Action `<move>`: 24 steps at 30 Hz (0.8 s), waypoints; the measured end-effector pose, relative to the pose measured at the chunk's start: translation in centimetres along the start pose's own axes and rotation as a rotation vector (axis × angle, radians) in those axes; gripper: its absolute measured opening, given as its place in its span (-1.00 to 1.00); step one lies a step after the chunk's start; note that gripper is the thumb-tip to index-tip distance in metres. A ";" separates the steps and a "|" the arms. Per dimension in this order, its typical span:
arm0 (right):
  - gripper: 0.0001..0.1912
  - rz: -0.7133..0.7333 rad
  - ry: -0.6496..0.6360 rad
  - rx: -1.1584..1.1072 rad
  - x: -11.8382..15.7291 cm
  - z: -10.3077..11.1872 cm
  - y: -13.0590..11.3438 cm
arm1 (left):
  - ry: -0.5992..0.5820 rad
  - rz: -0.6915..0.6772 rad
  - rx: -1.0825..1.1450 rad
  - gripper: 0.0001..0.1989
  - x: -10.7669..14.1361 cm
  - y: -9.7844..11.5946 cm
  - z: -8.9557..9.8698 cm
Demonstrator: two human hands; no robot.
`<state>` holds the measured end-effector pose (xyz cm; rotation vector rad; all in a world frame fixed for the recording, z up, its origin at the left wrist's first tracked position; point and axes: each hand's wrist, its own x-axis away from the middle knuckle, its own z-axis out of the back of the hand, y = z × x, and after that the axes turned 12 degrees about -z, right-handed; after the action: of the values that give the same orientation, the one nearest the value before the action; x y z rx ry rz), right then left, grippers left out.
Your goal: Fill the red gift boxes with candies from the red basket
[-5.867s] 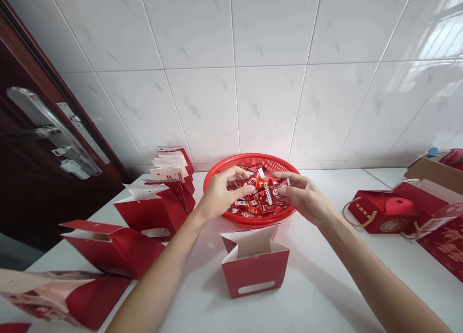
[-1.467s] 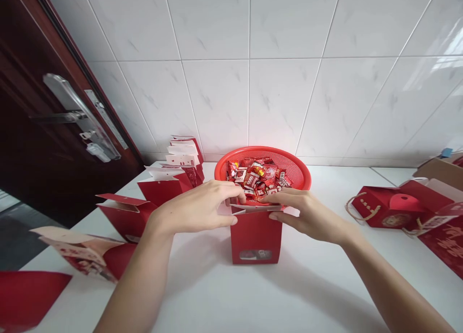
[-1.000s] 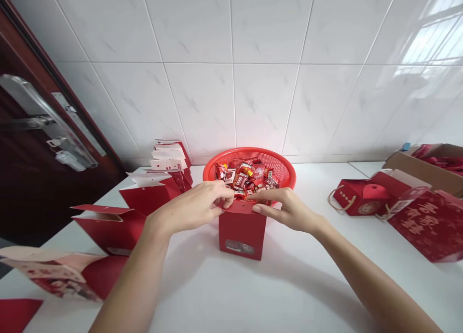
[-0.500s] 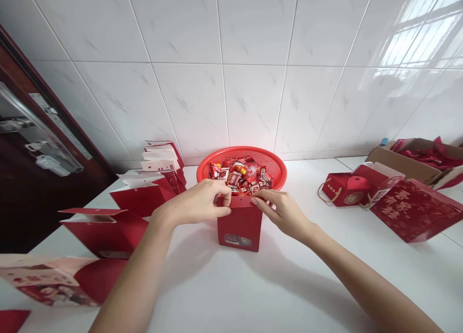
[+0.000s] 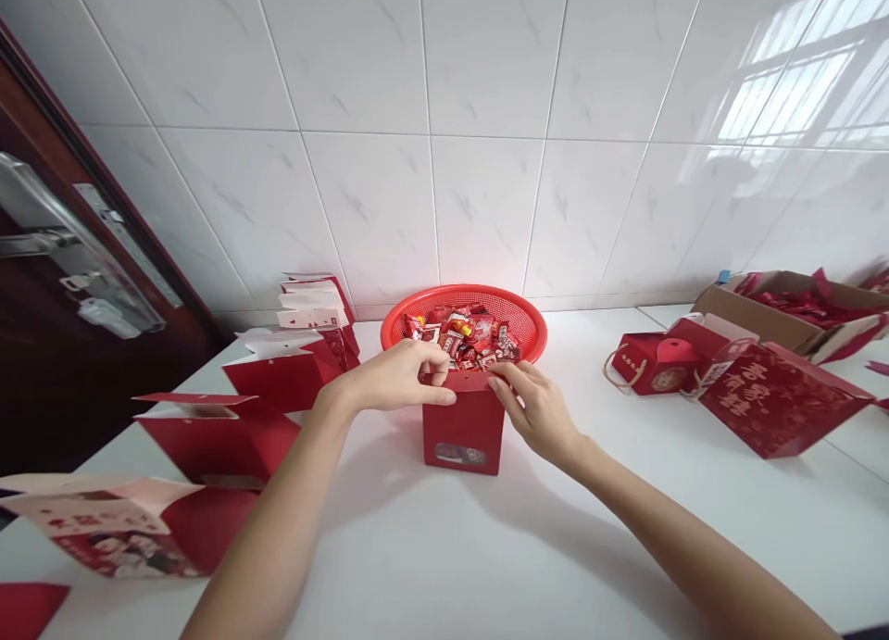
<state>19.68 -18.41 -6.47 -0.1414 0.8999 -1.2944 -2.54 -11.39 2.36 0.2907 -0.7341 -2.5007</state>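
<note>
A red paper gift box [image 5: 462, 427] stands upright in front of me, with a small clear window low on its front. My left hand [image 5: 409, 376] is at the box's top left edge, fingers curled and thumb against the front. At the top right corner, my right hand [image 5: 533, 404] pinches the box's upper edge between thumb and fingers. Just behind stands a red plastic basket [image 5: 538, 330] filled with wrapped candies [image 5: 462, 330]; the box and hands hide its front part.
Several open red gift boxes [image 5: 208, 436] line the left side. To the right are a small red box with a rope handle [image 5: 645, 362], a larger red box with gold writing [image 5: 770, 399] and a cardboard carton [image 5: 757, 311] of red ribbons. A tiled wall [image 5: 486, 205] rises behind.
The view has shifted slightly. Both hands keep to the box's top edge, their fingers barely moved, and the box stays in place.
</note>
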 end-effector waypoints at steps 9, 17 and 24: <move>-0.76 -0.079 -0.230 -0.347 0.2 -0.3 1.3 | 0.021 0.011 0.009 -0.67 -0.2 0.2 -0.1; -0.57 -0.202 -0.447 -0.631 0.1 0.1 1.5 | 0.031 -0.019 -0.013 -0.65 -0.6 -0.2 -0.7; -0.54 -0.222 -0.237 -0.517 0.7 1.8 1.2 | -0.031 -0.074 0.001 -0.75 -0.2 0.4 -0.1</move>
<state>21.77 -19.28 -6.30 -0.8023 1.0157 -1.1897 -2.21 -11.64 2.49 0.2850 -0.7491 -2.5802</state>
